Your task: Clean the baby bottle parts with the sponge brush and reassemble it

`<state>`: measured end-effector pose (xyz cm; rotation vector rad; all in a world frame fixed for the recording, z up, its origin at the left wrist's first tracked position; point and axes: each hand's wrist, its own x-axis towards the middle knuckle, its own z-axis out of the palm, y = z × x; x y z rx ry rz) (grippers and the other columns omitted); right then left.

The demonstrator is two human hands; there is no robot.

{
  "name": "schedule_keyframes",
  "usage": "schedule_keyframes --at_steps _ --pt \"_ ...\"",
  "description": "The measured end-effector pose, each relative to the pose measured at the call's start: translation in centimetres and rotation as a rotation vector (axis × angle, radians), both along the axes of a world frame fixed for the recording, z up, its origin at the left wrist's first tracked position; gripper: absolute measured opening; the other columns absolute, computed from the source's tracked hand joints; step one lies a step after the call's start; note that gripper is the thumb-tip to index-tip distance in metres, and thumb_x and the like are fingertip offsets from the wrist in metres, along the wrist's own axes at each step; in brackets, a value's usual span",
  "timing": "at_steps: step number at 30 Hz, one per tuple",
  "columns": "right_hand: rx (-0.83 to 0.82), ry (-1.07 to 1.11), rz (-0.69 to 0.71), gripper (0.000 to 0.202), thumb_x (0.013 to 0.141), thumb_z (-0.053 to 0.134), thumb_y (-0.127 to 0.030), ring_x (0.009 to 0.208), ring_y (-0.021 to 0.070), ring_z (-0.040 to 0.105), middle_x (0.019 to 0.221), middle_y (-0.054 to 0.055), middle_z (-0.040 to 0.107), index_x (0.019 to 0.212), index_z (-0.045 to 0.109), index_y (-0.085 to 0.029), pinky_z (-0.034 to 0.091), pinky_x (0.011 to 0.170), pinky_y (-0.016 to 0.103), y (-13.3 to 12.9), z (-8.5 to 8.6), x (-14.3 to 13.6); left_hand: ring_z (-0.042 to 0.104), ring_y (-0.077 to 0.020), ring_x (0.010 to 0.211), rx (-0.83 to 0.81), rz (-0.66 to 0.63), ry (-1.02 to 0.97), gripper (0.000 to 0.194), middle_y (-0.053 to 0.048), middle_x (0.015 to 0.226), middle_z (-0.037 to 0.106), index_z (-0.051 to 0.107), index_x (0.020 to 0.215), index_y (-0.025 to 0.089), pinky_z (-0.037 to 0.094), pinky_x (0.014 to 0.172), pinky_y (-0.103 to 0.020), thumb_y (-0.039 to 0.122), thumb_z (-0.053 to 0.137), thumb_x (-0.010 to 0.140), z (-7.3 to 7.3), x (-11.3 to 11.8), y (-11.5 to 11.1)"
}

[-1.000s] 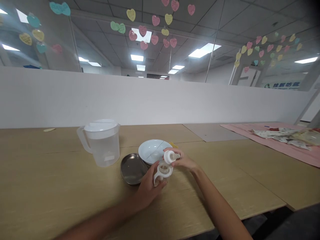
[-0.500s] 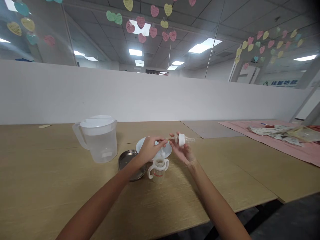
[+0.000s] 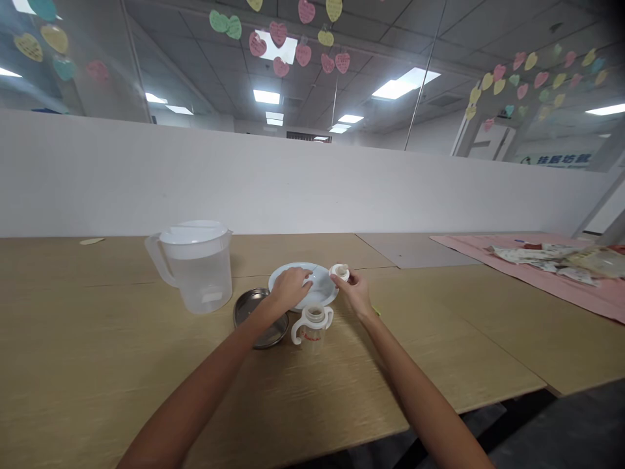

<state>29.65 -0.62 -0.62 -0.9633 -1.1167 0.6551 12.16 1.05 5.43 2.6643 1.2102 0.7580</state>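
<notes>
My right hand [image 3: 357,293] grips a white baby bottle collar [image 3: 338,271] with a clear teat, held at the right rim of a white bowl [image 3: 323,303]. Over the bowl's left side, my left hand [image 3: 291,286] has its thumb apart from its fingers, and nothing shows between them. Just in front of the bowl stands an uncapped clear baby bottle [image 3: 312,333] with white side handles and red print. A round metal dish [image 3: 273,335] lies left of the bottle, partly hidden by my left forearm.
A lidded translucent pitcher [image 3: 202,277] stands left of the bowl. Near my right wrist lies a small yellow-green item [image 3: 375,311]. A pink cloth [image 3: 469,251] with several packets covers the table's right part. A white partition [image 3: 293,189] runs along the back.
My left hand has come away from the teat piece and shifted left over the bowl. My right hand has turned the collar, which pointed right before. A white piece below the left hand is no longer visible.
</notes>
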Motion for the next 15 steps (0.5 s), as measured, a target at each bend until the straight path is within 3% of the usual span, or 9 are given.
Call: schedule_keyframes --at_steps 4,8,11,15 --pt "0.153 -0.360 -0.221 0.054 0.066 0.066 -0.042 0.089 0.0219 0.056 0.103 0.010 0.059 0.113 0.055 -0.017 0.047 0.079 0.037 -1.2 -0.2 -0.7 0.057 -0.0195 0.096 0.019 -0.193 -0.201 0.041 -0.007 0.110 0.063 0.054 0.118 0.018 0.042 0.084 -0.028 0.039 0.046 0.084 1.8 0.3 -2.3" --pt "0.318 -0.708 -0.276 0.050 0.074 0.061 -0.039 0.096 0.0247 0.055 0.105 0.011 0.058 0.119 0.050 -0.021 0.045 0.086 0.040 -2.0 -0.9 -0.5 0.056 -0.0209 0.098 0.089 -0.244 -0.089 0.033 -0.008 0.107 0.063 0.058 0.111 0.018 0.041 0.086 -0.030 0.035 0.045 0.085 2.6 0.7 -4.2" --pt "0.363 -0.807 -0.274 0.049 0.077 0.057 -0.041 0.104 0.0280 0.052 0.109 0.015 0.056 0.120 0.049 -0.018 0.042 0.092 0.044 -1.8 -1.1 0.3 0.060 -0.0194 0.083 0.119 -0.263 0.008 0.029 -0.007 0.091 0.067 0.062 0.101 0.017 0.042 0.075 -0.028 0.025 0.037 0.088 2.8 0.8 -4.5" --pt "0.380 -0.778 -0.187 0.050 0.076 0.058 -0.047 0.108 0.0302 0.049 0.111 0.017 0.054 0.114 0.050 -0.016 0.038 0.096 0.049 -1.3 -0.9 1.0 0.060 -0.0169 0.070 0.110 -0.348 -0.010 0.026 -0.005 0.078 0.068 0.066 0.093 0.018 0.039 0.066 -0.025 0.018 0.042 0.084 3.5 0.4 -4.6"
